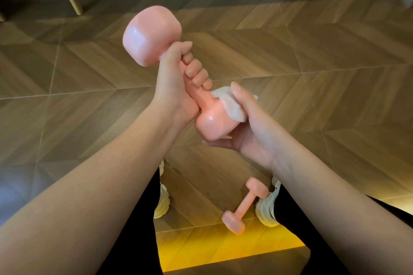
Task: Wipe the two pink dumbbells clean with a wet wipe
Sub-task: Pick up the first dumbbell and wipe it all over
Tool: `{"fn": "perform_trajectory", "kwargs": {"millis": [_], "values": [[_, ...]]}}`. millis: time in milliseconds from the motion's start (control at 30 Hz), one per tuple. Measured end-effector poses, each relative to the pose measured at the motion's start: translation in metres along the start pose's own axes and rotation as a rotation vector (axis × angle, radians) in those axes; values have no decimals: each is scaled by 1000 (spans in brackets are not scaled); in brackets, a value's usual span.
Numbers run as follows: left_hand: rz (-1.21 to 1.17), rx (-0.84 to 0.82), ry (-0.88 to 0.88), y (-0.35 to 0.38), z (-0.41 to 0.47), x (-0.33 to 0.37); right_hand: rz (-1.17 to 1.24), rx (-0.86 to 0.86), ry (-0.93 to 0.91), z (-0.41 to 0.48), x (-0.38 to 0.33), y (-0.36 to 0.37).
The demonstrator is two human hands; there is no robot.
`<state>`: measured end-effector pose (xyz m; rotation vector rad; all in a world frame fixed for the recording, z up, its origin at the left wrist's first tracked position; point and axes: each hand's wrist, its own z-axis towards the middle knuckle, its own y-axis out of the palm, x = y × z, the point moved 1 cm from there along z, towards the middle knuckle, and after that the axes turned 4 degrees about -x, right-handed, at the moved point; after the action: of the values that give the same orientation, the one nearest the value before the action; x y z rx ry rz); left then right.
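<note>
Held dumbbell (pixel 212 120): pink, up in the air before the person, tilted, one head up and to the left, the other low near the right palm.
Wet wipe (pixel 232 107): white, crumpled, lying against the lower head's right side.
Right hand (pixel 252 127): cupped around the lower head, thumb pressing the wet wipe onto it, fingers curled underneath.
Left hand (pixel 176 78): clenched round the handle just below the upper head, fingertips showing.
Second dumbbell (pixel 244 205): pink, lying on the floor (pixel 312 62) just beside the right shoe (pixel 268 207), untouched.
Left shoe (pixel 162 203): white, partly hidden behind the left forearm.
Floor pattern: wood chevron.
</note>
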<state>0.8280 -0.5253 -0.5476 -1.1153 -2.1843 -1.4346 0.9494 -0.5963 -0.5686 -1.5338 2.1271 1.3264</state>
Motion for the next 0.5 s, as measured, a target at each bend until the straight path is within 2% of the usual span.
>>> {"fn": "perform_trajectory", "kwargs": {"millis": [200, 333, 500], "values": [[-26, -2, 11, 0, 0, 5, 243, -175, 108, -7, -3, 2], [-16, -17, 21, 0, 0, 7, 238, -196, 136, -7, 1, 3], [-22, -10, 20, -2, 2, 4, 135, -190, 12, -8, 3, 1]]}}
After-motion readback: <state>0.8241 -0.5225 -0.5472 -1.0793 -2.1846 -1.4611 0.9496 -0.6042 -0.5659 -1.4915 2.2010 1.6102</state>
